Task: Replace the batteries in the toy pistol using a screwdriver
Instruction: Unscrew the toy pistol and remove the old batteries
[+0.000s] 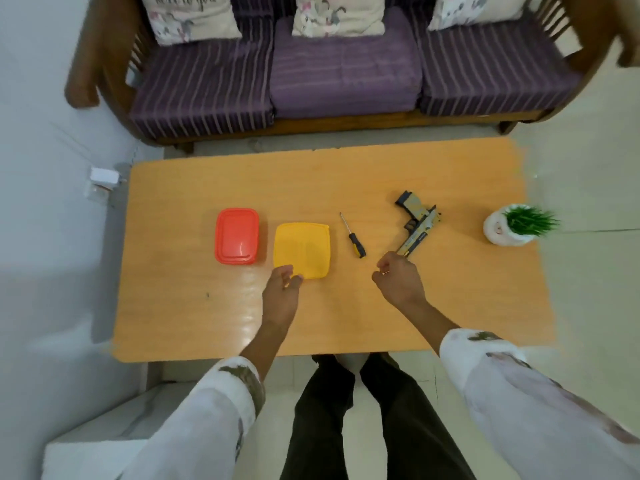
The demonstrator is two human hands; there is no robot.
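Note:
A tan and black toy pistol [417,225] lies on the orange wooden table [207,313], its barrel end pointing toward me. A small screwdriver [353,237] with a black and yellow handle lies to its left. My right hand [398,280] hovers with fingers curled just in front of the pistol's barrel end, holding nothing I can see. My left hand [282,292] sits at the near left corner of a yellow lidded box [302,250], fingers loosely bent and touching its edge. A red lidded box [237,236] stands further left. No batteries are visible.
A small potted plant [516,225] in a white pot stands at the table's right side. A wooden sofa [343,74] with purple cushions is behind the table. A wall with a plugged-in white adapter [104,176] is on the left.

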